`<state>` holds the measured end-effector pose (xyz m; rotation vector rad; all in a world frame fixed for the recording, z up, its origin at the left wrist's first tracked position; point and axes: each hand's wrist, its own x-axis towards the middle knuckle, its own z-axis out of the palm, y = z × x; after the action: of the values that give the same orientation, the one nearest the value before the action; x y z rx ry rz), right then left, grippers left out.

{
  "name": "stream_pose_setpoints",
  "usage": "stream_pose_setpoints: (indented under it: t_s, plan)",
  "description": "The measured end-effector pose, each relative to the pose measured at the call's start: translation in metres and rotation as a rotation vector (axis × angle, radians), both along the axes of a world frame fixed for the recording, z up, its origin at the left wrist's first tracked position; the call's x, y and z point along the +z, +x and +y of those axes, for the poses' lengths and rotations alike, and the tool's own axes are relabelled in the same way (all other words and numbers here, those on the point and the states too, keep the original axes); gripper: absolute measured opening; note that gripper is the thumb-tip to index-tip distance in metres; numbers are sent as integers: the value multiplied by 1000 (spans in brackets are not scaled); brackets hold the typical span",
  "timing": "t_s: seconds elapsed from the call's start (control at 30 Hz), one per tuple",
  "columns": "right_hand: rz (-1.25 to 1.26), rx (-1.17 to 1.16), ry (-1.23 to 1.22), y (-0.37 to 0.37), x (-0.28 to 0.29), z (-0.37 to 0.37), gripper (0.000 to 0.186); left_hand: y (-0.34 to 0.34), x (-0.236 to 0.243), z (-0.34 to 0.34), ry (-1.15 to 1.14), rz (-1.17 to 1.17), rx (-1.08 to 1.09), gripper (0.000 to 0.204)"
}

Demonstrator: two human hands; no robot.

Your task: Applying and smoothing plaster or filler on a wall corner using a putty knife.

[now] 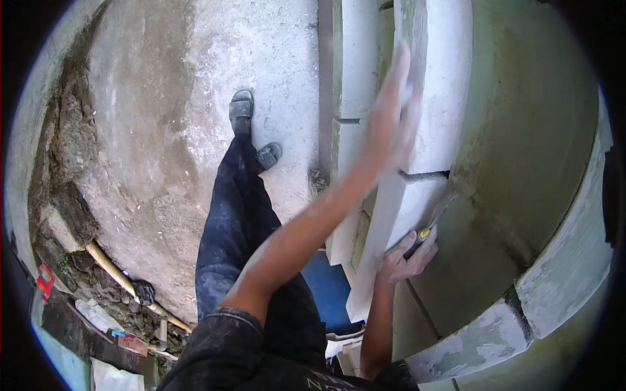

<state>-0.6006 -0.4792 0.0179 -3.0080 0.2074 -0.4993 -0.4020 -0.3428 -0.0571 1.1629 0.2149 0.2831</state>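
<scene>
My left hand (393, 120) is stretched out with its fingers extended over the edge of a pale block wall (443, 85). It is smeared by motion, and whether it touches the block cannot be made out. Lower down, my dusty right hand (411, 257) is closed around a trowel (425, 233) with a dark handle and a yellow collar. The trowel's thin metal blade, seen nearly edge-on, points up and right beside the block's inner face. A dark open joint (424, 176) separates two blocks between my hands.
Left of the wall runs a dusty concrete floor (156, 130), where my sandalled feet stand. A blue object (329, 293) lies under the wall by my legs. Rubble, a yellowish pole (114, 267) and litter line the left side. Another block row (476, 345) curves along the right.
</scene>
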Motion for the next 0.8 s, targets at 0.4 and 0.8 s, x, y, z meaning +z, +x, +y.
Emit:
stream_pose_setpoints:
  t_s: [0.4,0.8]
  plan:
    - [-70,68,127,-8,-6,13,39,-157,37,30,32,274,-346,68]
    - [8,41,940,104,124,267,32,-70,184,236,27,352,-383,38]
